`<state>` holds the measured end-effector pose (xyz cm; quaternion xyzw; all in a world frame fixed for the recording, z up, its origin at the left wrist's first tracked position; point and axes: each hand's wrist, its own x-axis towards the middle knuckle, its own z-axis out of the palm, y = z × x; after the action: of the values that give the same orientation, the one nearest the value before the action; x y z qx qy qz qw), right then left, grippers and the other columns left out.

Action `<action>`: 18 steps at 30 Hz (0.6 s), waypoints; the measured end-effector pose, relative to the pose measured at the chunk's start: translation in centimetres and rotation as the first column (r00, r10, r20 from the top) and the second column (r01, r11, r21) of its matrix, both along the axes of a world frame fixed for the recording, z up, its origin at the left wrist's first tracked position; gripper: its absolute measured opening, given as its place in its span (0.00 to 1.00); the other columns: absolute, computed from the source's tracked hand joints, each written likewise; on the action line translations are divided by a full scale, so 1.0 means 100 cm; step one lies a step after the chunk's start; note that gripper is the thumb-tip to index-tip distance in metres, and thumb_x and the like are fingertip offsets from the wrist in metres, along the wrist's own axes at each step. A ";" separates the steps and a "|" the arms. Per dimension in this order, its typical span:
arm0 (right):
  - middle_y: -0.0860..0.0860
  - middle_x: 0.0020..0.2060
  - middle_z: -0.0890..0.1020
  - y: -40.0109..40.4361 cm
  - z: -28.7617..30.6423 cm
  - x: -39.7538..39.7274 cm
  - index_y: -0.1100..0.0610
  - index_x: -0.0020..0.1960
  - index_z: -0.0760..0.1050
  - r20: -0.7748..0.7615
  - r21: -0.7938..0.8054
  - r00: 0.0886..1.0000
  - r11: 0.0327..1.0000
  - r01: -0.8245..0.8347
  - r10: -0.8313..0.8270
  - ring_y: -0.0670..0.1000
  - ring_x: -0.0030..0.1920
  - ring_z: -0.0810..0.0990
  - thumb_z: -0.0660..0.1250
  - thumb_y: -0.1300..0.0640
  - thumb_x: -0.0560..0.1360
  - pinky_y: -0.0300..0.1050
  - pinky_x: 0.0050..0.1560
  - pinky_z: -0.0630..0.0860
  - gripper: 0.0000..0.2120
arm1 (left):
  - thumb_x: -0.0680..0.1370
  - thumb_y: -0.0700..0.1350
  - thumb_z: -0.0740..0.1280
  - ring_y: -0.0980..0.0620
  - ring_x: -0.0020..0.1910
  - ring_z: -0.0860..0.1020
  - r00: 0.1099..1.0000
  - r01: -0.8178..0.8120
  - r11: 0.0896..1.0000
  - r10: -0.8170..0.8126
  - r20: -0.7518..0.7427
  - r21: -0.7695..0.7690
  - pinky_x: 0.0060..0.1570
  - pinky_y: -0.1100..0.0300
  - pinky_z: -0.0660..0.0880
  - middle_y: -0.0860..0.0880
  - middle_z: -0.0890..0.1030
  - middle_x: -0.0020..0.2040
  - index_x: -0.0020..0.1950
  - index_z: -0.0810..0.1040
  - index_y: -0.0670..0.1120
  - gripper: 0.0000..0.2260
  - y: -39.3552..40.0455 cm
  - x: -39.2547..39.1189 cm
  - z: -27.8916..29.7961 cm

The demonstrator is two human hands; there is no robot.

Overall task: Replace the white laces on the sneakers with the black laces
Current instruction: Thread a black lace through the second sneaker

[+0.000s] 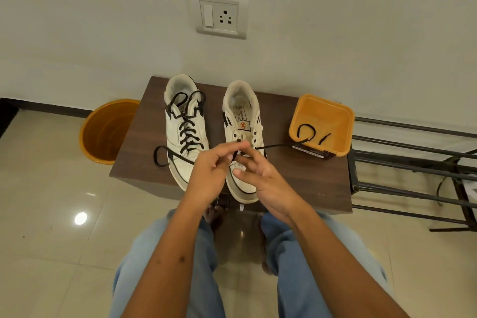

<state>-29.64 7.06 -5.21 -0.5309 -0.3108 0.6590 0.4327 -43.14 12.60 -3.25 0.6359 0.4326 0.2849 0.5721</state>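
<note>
hands (232, 170) — pinching black lace (278, 146), over sneaker (242, 121)

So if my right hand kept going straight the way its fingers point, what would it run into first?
Your right hand points up and left across the right sneaker, so it would likely meet your left hand first, where its fingers pinch the black lace. Depth is hard to judge from this one view.

brown table (284, 175), two sneakers (187, 131), orange tub (322, 111)
</note>
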 end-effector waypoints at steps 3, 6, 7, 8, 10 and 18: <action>0.51 0.59 0.81 0.000 0.000 -0.005 0.51 0.72 0.66 -0.044 -0.051 0.999 0.999 0.017 -0.019 0.47 0.63 0.77 0.68 0.59 0.77 0.42 0.64 0.69 0.25 | 0.81 0.29 0.57 0.63 0.64 0.75 1.000 -0.001 1.000 0.002 -0.018 0.018 0.63 0.71 0.69 0.52 0.81 0.62 0.64 0.80 0.47 0.20 0.001 -0.001 0.000; 0.51 0.42 0.83 -0.002 0.001 -0.005 0.55 0.67 0.72 -0.052 -0.004 0.999 1.000 -0.013 0.012 0.47 0.50 0.81 0.66 0.59 0.79 0.41 0.59 0.72 0.17 | 0.82 0.31 0.56 0.66 0.46 0.80 0.998 -0.009 0.999 0.011 -0.066 0.031 0.48 0.71 0.75 0.51 0.82 0.57 0.67 0.77 0.51 0.22 0.005 -0.002 -0.001; 0.50 0.38 0.81 -0.002 0.005 -0.002 0.56 0.64 0.74 -0.023 0.015 1.000 1.000 -0.018 0.018 0.47 0.47 0.81 0.65 0.59 0.79 0.39 0.56 0.73 0.14 | 0.82 0.31 0.57 0.67 0.47 0.80 0.995 -0.028 0.997 0.035 -0.096 0.068 0.47 0.73 0.74 0.51 0.81 0.57 0.68 0.77 0.52 0.22 0.008 -0.003 -0.004; 0.49 0.35 0.80 -0.002 0.009 0.002 0.57 0.60 0.77 0.040 0.033 0.999 0.999 -0.007 0.006 0.47 0.44 0.80 0.64 0.58 0.80 0.37 0.54 0.73 0.10 | 0.81 0.33 0.59 0.67 0.54 0.78 0.987 -0.038 0.990 0.059 -0.147 0.138 0.53 0.74 0.71 0.53 0.80 0.61 0.69 0.76 0.53 0.21 0.012 -0.005 -0.008; 0.44 0.33 0.79 -0.001 0.014 0.016 0.58 0.50 0.81 0.223 0.075 0.972 0.996 0.053 -0.069 0.44 0.39 0.78 0.62 0.56 0.81 0.32 0.48 0.73 0.09 | 0.81 0.39 0.63 0.62 0.64 0.73 0.934 -0.028 0.965 0.118 -0.336 0.261 0.62 0.66 0.69 0.56 0.76 0.66 0.70 0.74 0.56 0.19 0.021 -0.007 -0.021; 0.45 0.39 0.74 0.002 -0.003 0.038 0.52 0.45 0.78 0.774 0.291 0.595 0.956 -0.031 -0.216 0.44 0.40 0.74 0.64 0.51 0.80 0.34 0.39 0.68 0.08 | 0.76 0.55 0.70 0.51 0.57 0.65 0.706 0.036 0.943 0.210 -0.676 0.331 0.57 0.56 0.61 0.56 0.69 0.58 0.60 0.78 0.66 0.13 0.024 -0.002 -0.027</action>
<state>-25.84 7.30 -5.54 -0.7193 -0.5309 0.2785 0.3510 -43.33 14.98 -5.94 0.7584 0.5954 0.1146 0.2392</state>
